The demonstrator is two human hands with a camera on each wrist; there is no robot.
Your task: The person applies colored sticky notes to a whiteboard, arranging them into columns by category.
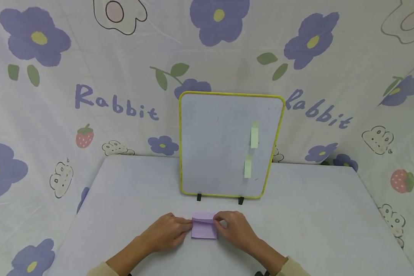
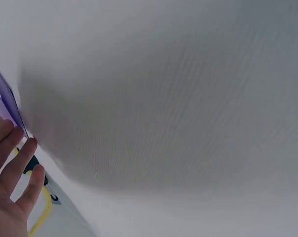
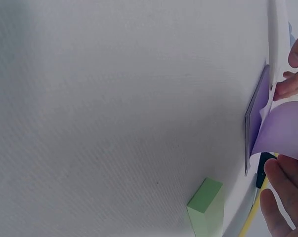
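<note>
A pad of purple sticky notes [image 1: 204,231] lies on the white table between my hands. Its top sheet [image 3: 282,129] is peeled up and curves away from the stack in the right wrist view. My right hand [image 1: 237,230] pinches that sheet at its right side, thumb against fingertips. From the left, my left hand [image 1: 169,232] touches the pad's edge with its fingertips. Those fingers look mostly straight in the left wrist view, where the left hand [image 2: 13,173] shows beside the purple edge.
Behind the pad stands a whiteboard [image 1: 224,145] with a yellow rim and black feet. Two pale green sticky notes [image 1: 254,137] hang on its right side. A green block-shaped thing [image 3: 206,200] sits near the pad in the right wrist view. Patterned cloth [image 1: 124,57] backs the table.
</note>
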